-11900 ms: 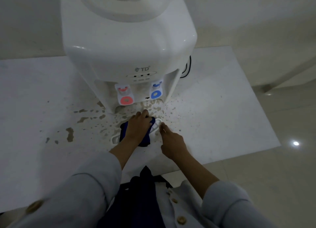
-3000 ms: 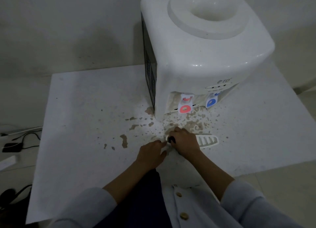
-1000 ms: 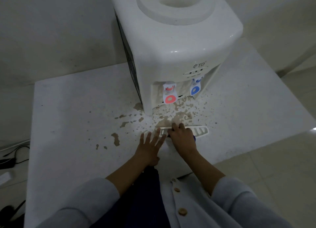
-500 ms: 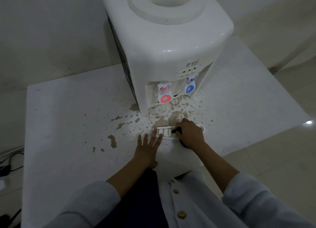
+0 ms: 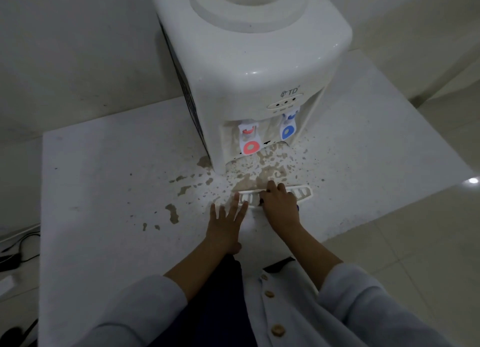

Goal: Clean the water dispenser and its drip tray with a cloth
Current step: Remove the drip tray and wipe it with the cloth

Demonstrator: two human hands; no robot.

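A white water dispenser (image 5: 254, 68) with a red tap (image 5: 248, 141) and a blue tap (image 5: 287, 128) stands on a white table (image 5: 104, 190). Its white slotted drip tray (image 5: 302, 192) lies on the table in front of it. My left hand (image 5: 226, 222) lies flat with spread fingers, its fingertips on the tray's left end. My right hand (image 5: 280, 203) presses down on the middle of the tray over a dark blue cloth (image 5: 297, 208), of which only a sliver shows beside the hand.
Brown dried splashes (image 5: 262, 170) cover the table in front of the dispenser and spread to the left. Black cables (image 5: 18, 245) lie on the floor at the left. Tiled floor lies to the right of the table's edge.
The right hand has slid a little along the tray, now covering its middle. The left hand stays flat at the tray's left end. The camera view shifted slightly.
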